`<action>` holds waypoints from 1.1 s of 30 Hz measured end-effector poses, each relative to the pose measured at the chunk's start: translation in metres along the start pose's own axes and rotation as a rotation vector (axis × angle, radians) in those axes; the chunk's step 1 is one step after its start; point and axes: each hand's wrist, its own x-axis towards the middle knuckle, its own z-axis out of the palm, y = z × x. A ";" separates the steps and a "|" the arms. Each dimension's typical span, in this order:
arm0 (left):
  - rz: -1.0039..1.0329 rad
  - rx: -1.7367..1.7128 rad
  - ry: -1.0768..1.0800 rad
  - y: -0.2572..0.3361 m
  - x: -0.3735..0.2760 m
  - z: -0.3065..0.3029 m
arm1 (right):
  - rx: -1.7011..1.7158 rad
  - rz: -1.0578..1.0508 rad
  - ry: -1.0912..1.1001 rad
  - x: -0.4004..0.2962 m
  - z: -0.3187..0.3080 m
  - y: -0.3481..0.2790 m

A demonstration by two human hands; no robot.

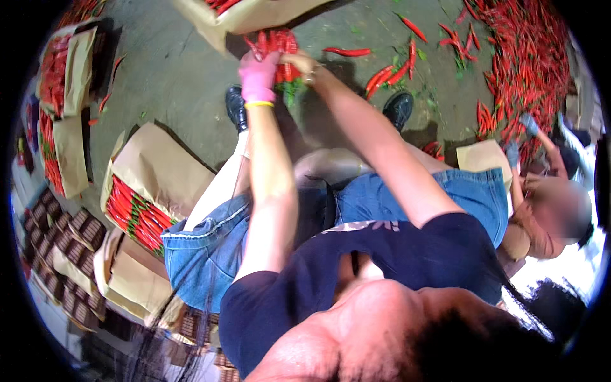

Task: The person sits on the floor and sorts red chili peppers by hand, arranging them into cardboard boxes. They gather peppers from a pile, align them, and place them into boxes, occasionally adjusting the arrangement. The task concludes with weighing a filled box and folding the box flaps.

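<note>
A bunch of long red chilli peppers (pixel 285 45) is between my two hands, over the floor in front of my feet. My left hand (pixel 258 74), in a pink glove with a yellow cuff, is closed against the bunch's left side. My right hand (pixel 298 62) grips the right side and has a band at the wrist. Green stems (pixel 290 90) hang below the bunch, towards me. Blur hides the exact finger positions. Just beyond the hands lies the paper-lined edge of a container (pixel 267 14) with red chillies in it.
A large heap of red chillies (pixel 530 62) covers the right side. Loose chillies (pixel 347 51) and leaves lie on the concrete floor (pixel 176 86). Packed boxes with brown paper flaps (pixel 157 162) stand left, near stacked brown crates (pixel 62 243). A co-worker (pixel 534 224) with gloved hands is beside the heap.
</note>
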 end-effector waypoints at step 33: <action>-0.119 -0.427 -0.821 0.085 -0.070 0.165 | 0.500 -0.246 0.799 -0.167 -0.104 0.018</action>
